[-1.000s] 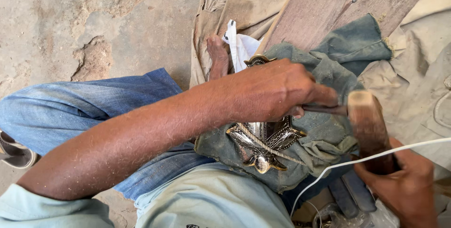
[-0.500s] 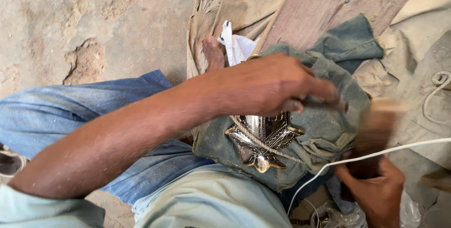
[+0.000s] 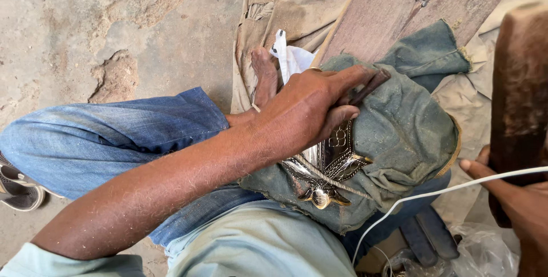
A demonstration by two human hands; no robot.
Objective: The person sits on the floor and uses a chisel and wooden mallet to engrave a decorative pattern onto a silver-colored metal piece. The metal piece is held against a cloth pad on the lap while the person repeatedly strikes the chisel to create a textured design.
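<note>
My left hand (image 3: pixel 311 108) reaches across my lap and grips a thin dark metal punch (image 3: pixel 371 86), its tip angled down toward the denim-covered pad (image 3: pixel 411 134). A shiny engraved metal ornament (image 3: pixel 325 168) lies on that pad just under my palm. At the right edge my right hand (image 3: pixel 516 208) is closed on the handle of a wooden mallet (image 3: pixel 519 89), whose brown head is raised high and close to the camera, well above the punch.
A worn wooden plank (image 3: pixel 399 9) and beige cloth (image 3: pixel 285 3) lie beyond the pad. A white cord (image 3: pixel 434 194) crosses the lower right. My bare foot (image 3: pixel 264 74) rests on the cloth. A sandal (image 3: pixel 20 188) sits at left on the rough concrete floor (image 3: pixel 114 31).
My right hand has lifted the mallet from beside the punch up toward the camera. My left hand stays on the punch over the ornament.
</note>
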